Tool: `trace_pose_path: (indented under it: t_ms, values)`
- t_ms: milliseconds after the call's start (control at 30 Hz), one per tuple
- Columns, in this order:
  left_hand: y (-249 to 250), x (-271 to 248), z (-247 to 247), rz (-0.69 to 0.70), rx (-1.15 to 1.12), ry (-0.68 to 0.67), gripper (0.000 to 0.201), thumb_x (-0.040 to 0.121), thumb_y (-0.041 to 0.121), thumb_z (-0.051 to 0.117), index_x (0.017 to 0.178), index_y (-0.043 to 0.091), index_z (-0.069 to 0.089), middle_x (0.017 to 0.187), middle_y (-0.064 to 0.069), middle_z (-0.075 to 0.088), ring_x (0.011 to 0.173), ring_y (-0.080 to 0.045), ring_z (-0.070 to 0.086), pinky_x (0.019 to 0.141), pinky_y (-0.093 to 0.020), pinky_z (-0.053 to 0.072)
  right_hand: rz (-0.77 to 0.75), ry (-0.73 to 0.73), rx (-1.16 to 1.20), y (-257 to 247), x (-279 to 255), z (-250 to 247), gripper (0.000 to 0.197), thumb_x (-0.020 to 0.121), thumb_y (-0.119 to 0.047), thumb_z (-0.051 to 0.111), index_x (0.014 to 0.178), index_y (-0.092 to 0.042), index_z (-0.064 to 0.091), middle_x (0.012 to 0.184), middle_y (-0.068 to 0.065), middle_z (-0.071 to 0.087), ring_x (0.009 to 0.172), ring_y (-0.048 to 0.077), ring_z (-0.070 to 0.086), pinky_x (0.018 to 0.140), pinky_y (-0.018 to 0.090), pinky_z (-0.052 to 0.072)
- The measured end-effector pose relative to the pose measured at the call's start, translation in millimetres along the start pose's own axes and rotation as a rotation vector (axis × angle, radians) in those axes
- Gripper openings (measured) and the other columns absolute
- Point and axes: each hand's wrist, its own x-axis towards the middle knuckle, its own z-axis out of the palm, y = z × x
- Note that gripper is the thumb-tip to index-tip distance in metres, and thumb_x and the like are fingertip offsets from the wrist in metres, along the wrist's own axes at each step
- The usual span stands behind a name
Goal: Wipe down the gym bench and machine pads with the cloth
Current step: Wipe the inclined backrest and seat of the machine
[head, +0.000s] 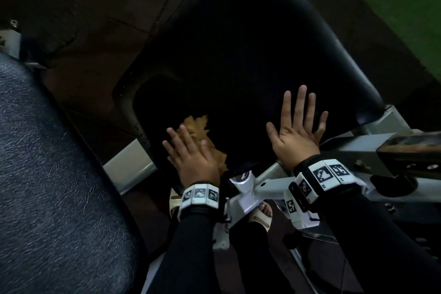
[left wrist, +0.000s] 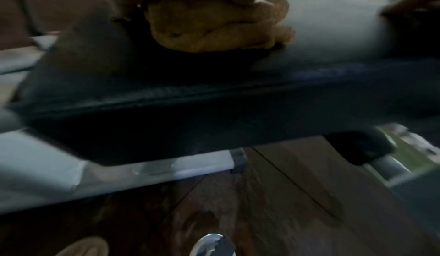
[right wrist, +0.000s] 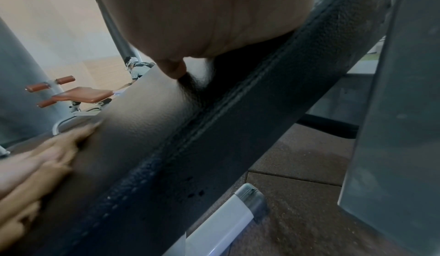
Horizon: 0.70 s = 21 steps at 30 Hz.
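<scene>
The person is leaning over a black padded gym bench (head: 250, 55), with both hands lying on its near end. The left hand (head: 191, 153) is pressing flat on a crumpled tan cloth (head: 202, 136), its fingers straight and spread over the fabric rather than curled round it. The cloth is sitting on the near left part of the pad, just beside the pad's edge, and the left wrist view is showing it bunched under the palm. The right hand (head: 296, 131) is resting open on the bare pad to the right of the cloth, fingers splayed, apart from the cloth. A white metal frame (head: 262, 188) is showing below the pad, over brown floor tiles (head: 95, 19). A grey-blue padded surface (head: 52, 186) is filling the left side.
</scene>
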Motion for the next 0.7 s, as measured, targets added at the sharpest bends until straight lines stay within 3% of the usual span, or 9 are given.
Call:
trace_pose_path:
  t_ms: [167, 233, 333, 400, 567, 633, 700]
  values:
    - [-29.9, -2.6, -4.0, -0.317, -0.187, 0.147, 0.057, 0.101, 0.025, 0.041, 0.150, 0.007, 0.018, 0.158, -0.018, 0.006, 0.143, -0.044, 0.006, 0.116, -0.049, 0.010, 0.004, -0.044, 0.004, -1.9, -0.9, -7.0, 0.072, 0.095, -0.050, 0.023, 0.145, -0.023, -0.022, 0.146, 0.001, -0.036, 0.136, 0.017, -0.032, 0.112, 0.049, -0.015]
    - [-27.5, -17.6, 0.3, -0.362, -0.219, 0.176, 0.057, 0.100, 0.022, 0.043, 0.149, 0.004, 0.020, 0.157, -0.020, 0.010, 0.142, -0.046, 0.008, 0.115, -0.047, 0.010, 0.007, -0.054, 0.013, -3.6, -1.7, -8.8, 0.072, 0.095, -0.049, 0.024, 0.145, -0.024, -0.022, 0.146, 0.001, -0.037, 0.136, 0.017, -0.032, 0.113, 0.050, -0.014]
    - [-11.4, -39.0, 8.4, -0.416, -0.234, 0.129, 0.058, 0.100, 0.023, 0.042, 0.149, 0.004, 0.017, 0.158, -0.018, 0.005, 0.142, -0.046, 0.003, 0.115, -0.055, 0.010, 0.018, -0.063, 0.003, -5.0, -2.3, -10.5, 0.072, 0.095, -0.050, 0.023, 0.145, -0.023, -0.022, 0.145, 0.000, -0.038, 0.135, 0.017, -0.033, 0.114, 0.051, -0.013]
    - [2.7, -50.2, 12.8, -0.375, -0.208, 0.065, 0.060, 0.100, 0.026, 0.039, 0.150, 0.006, 0.013, 0.159, -0.014, -0.001, 0.143, -0.045, -0.004, 0.115, -0.056, 0.008, 0.020, -0.069, 0.008, -5.4, -2.4, -11.6, 0.072, 0.095, -0.050, 0.023, 0.145, -0.023, -0.021, 0.144, 0.000, -0.038, 0.135, 0.016, -0.033, 0.113, 0.050, -0.013]
    - [34.2, -45.0, 15.0, -0.039, -0.065, -0.037, 0.060, 0.101, 0.036, 0.028, 0.147, 0.020, -0.006, 0.156, -0.002, -0.018, 0.142, -0.035, -0.022, 0.114, -0.048, -0.001, 0.020, -0.081, 0.014, -6.6, -1.0, -12.5, 0.073, 0.095, -0.050, 0.024, 0.145, -0.024, -0.023, 0.143, -0.001, -0.040, 0.134, 0.015, -0.035, 0.111, 0.048, -0.017]
    - [37.2, -30.3, 12.5, 0.045, -0.021, -0.035, 0.059, 0.101, 0.037, 0.028, 0.147, 0.023, -0.006, 0.156, 0.002, -0.016, 0.142, -0.032, -0.021, 0.115, -0.045, -0.002, 0.019, -0.087, 0.015, -6.3, -0.7, -12.6, 0.074, 0.094, -0.050, 0.024, 0.144, -0.024, -0.024, 0.143, -0.001, -0.041, 0.133, 0.014, -0.036, 0.110, 0.048, -0.019]
    - [32.6, -13.8, 7.9, 0.042, 0.006, -0.027, 0.060, 0.101, 0.037, 0.030, 0.149, 0.022, -0.002, 0.158, 0.001, -0.013, 0.144, -0.032, -0.015, 0.116, -0.043, -0.001, 0.019, -0.093, 0.012, -7.0, -0.9, -12.7, 0.074, 0.094, -0.050, 0.024, 0.144, -0.024, -0.024, 0.143, -0.001, -0.041, 0.133, 0.014, -0.036, 0.111, 0.048, -0.018]
